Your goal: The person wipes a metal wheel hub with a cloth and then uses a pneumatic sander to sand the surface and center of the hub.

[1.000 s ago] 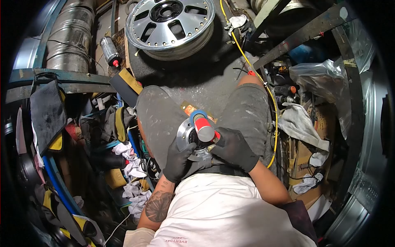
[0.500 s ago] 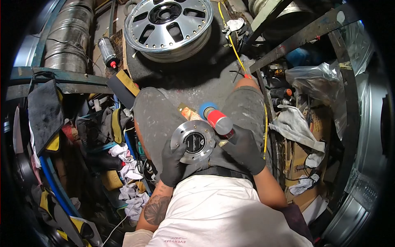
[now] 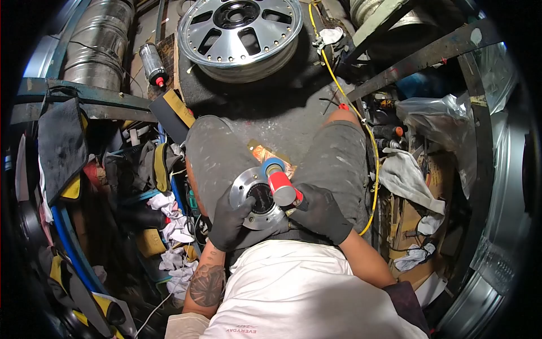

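At far left stands a ribbed, dented silver cylinder (image 3: 97,51). Nearer, a thick grey cloth (image 3: 61,150) with a fuzzy nap hangs over a painted metal bar (image 3: 101,99). To its right lie crumpled white papers (image 3: 174,219), a cylindrical bottle (image 3: 151,63) with a black and red top, and a flat dark block (image 3: 170,118) with a yellow face.

The left hand (image 3: 228,221), in a dark matte glove, has its grip clenched on the left edge of the disc (image 3: 241,186), thumb over its face. The disc, in front of the person's lap, is a shiny metal ring dotted with small holes around a black round centre.

Beyond, a wheel (image 3: 234,52) lies face up on a dark, rough surface (image 3: 271,127), its smooth spokes parting dark openings, small studs circling the rim.

The tool (image 3: 280,186), a red and grey cylinder with a round blue end, tilts over the disc's right side; whether they touch, I cannot tell. The right hand (image 3: 323,212), gloved too, has its grip grasping the tool.

Farther right run a thin yellow hose (image 3: 377,164), a limp grey rag (image 3: 407,179) and a glossy, wrinkled plastic bag (image 3: 437,117).
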The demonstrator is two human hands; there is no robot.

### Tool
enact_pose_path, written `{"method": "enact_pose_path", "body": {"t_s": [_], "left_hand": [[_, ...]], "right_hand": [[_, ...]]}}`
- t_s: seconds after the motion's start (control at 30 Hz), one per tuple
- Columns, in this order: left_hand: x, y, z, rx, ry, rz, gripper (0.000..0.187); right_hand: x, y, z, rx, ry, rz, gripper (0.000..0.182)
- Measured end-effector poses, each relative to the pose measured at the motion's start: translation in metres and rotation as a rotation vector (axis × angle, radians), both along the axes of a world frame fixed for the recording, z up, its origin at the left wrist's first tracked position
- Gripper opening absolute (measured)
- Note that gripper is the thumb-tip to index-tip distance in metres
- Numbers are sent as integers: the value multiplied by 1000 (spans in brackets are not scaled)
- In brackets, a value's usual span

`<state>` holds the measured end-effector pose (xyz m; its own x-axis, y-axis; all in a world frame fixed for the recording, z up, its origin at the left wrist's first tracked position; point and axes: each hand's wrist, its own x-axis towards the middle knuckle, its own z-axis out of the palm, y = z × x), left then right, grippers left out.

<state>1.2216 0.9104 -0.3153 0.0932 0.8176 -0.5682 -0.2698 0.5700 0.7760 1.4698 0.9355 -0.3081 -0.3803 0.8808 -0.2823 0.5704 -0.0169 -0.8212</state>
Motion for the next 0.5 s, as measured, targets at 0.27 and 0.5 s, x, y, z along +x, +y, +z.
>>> {"method": "enact_pose_path", "body": {"t_s": [0.27,0.5], "left_hand": [[2,1,1,14,5,8,42],[-2,7,6,14,108,-82,43]], "right_hand": [[-3,-1,-6,51,-16,12,43],[-3,2,1,-3,28,65,53]]}}
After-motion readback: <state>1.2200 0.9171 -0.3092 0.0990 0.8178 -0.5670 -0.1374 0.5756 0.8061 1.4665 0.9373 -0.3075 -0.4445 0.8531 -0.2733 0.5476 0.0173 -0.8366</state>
